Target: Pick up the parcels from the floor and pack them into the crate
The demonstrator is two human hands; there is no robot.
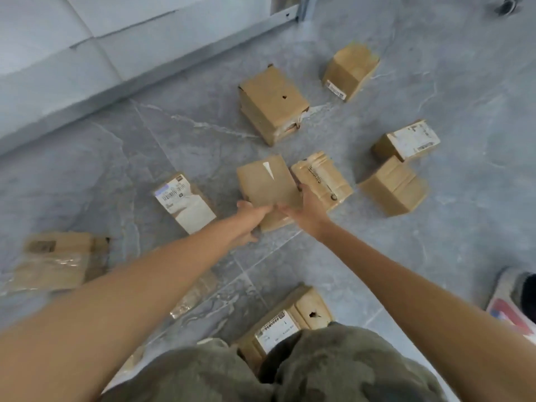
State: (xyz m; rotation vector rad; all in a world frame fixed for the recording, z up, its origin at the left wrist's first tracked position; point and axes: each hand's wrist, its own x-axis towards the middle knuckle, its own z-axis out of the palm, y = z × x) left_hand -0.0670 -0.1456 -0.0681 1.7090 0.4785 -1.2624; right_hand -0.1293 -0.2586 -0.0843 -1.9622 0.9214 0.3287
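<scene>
Labelled parcel (285, 326) nearest; perhaps ten total; left hand (251, 217), right hand (308, 209) grasp middle parcel (268, 185).

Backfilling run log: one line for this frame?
phase: pickup | left hand: grips plain brown cardboard parcel | right hand: grips same parcel | grey tiled floor: more parcels
</scene>
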